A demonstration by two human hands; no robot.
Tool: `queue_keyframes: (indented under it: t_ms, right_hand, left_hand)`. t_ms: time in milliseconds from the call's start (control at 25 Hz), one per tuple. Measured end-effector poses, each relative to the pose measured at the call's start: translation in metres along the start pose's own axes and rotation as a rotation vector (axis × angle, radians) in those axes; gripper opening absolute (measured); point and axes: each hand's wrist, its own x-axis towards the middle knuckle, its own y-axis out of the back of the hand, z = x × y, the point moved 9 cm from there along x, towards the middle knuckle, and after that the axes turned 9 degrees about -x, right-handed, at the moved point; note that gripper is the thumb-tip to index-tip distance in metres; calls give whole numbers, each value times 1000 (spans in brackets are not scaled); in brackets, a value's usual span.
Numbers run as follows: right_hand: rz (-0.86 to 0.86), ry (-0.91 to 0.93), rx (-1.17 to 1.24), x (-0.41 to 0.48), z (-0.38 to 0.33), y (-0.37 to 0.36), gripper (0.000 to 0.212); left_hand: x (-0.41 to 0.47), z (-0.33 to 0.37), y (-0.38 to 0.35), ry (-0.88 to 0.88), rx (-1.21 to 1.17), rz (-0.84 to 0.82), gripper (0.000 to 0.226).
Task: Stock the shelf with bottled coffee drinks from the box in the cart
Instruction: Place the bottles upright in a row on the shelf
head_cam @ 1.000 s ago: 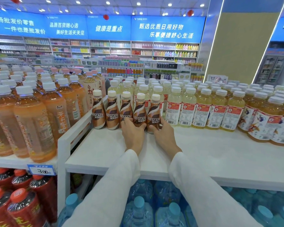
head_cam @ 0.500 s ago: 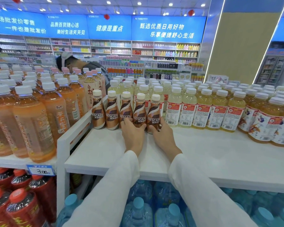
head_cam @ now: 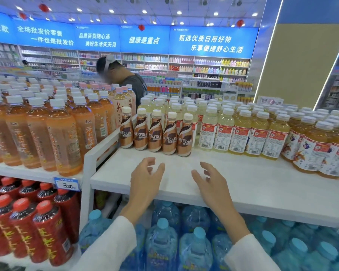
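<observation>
**Bright, even shop light through a wide lens**

Rows of ceiling spotlights (head_cam: pixel 144 11) pour cool white light over everything, and the backlit blue signs (head_cam: pixel 213 43) glow along the far wall. The white shelf (head_cam: pixel 243 180) is bright, almost washed out, with only faint soft shadows. The coffee bottles (head_cam: pixel 156 133) are sharp, labels readable; small glints sit on the orange tea bottles (head_cam: pixel 63 137). Straight lines bow and lean toward the frame's edges, as the lit strip (head_cam: pixel 267 55) on the pillar (head_cam: pixel 301 65) does. The face of the far person (head_cam: pixel 133 85) is blurred.

Five brown Nescafé coffee bottles (head_cam: pixel 156 133), cream caps, upright in a touching row, frame centre, on white shelf (head_cam: pixel 233 178).
</observation>
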Motion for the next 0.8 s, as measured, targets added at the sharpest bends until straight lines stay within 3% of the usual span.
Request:
queue_keyframes:
  t_ms: [200, 320, 480, 600, 800]
  right_hand:
    - [-11, -16, 167, -79, 3, 19, 45]
    - [-2, -38, 293, -122, 5, 11, 46]
    - [-62, -56, 327, -175, 18, -32, 31]
    - [-174, -97, 309, -211, 32, -83, 31]
    - [-512, -114, 253, -283, 33, -193, 28]
  left_hand:
    - [-79, 4, 54, -61, -129, 51, 32]
    - [-123, -9, 86, -25, -152, 118, 33]
    - [-191, -45, 128, 55, -171, 225, 29]
    - [-245, -82, 165, 151, -133, 331, 27]
    - [-351, -156, 245, 410, -19, 506, 18]
